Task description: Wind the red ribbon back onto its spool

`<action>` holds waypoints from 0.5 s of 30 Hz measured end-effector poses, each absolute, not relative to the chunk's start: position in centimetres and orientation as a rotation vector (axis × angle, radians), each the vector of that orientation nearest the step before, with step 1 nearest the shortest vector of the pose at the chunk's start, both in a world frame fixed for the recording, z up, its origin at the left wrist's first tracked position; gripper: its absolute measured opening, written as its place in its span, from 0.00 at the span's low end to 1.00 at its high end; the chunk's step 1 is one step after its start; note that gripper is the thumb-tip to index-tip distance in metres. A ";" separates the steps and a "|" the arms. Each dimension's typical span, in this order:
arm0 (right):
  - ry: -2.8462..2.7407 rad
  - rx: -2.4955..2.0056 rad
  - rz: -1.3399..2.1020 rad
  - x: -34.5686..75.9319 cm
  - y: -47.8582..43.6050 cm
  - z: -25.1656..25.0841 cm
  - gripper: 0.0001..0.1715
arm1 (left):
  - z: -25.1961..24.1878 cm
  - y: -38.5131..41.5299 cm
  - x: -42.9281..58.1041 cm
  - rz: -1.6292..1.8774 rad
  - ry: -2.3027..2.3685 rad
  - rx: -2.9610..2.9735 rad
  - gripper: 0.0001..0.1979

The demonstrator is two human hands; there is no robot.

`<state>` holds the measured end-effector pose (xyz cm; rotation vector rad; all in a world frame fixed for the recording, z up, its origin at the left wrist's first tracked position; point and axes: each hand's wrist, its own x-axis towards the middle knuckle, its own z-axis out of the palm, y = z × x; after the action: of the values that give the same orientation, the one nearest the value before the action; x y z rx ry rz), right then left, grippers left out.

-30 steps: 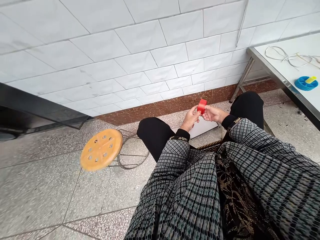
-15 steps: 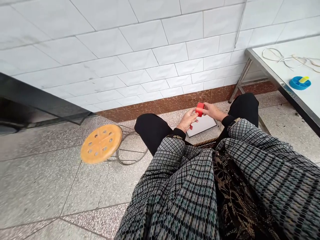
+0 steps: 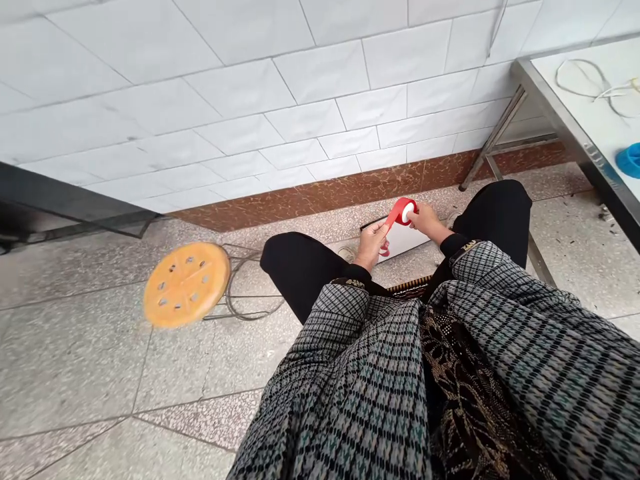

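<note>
A roll of red tape point(image 3: 399, 208) with a white core is held between my two hands above the floor. My right hand point(image 3: 425, 219) grips the roll, its fingers at the core. My left hand point(image 3: 371, 244) pinches the pulled-out strip of tape, and a short red end hangs below those fingers. Behind and below the hands lies a flat white panel with a dark edge point(image 3: 407, 241), on the floor between my knees. The hands hide part of it.
A round orange stool point(image 3: 187, 283) with wire legs stands on the left. At the right is a metal-framed table point(image 3: 575, 107) bearing a pale cable point(image 3: 583, 90) and a blue dish point(image 3: 631, 160). A white tiled wall point(image 3: 320, 73) rises ahead; a dark panel point(image 3: 65, 200) is at far left.
The hands have moved apart, and a strip of red tape is now drawn out between them. The roll has turned so its white core shows. The camera view has shifted slightly.
</note>
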<state>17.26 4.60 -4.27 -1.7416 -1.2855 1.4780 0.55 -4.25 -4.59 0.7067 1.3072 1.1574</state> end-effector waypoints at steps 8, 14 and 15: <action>-0.912 -1.629 1.852 16.4 3.1 -3.1 0.14 | -5.8 -2.9 1.8 1.094 1.307 0.791 0.13; -0.628 -1.569 2.063 16.3 3.1 -2.9 0.17 | -5.9 -2.8 1.8 1.078 1.341 0.772 0.13; -0.602 -1.571 2.090 16.2 3.1 -2.9 0.18 | -5.8 -2.8 1.9 1.059 1.322 0.751 0.14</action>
<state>16.23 3.11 -2.92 -1.5711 -0.6024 2.0900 1.87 -2.80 -5.82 0.7514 1.3216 1.0589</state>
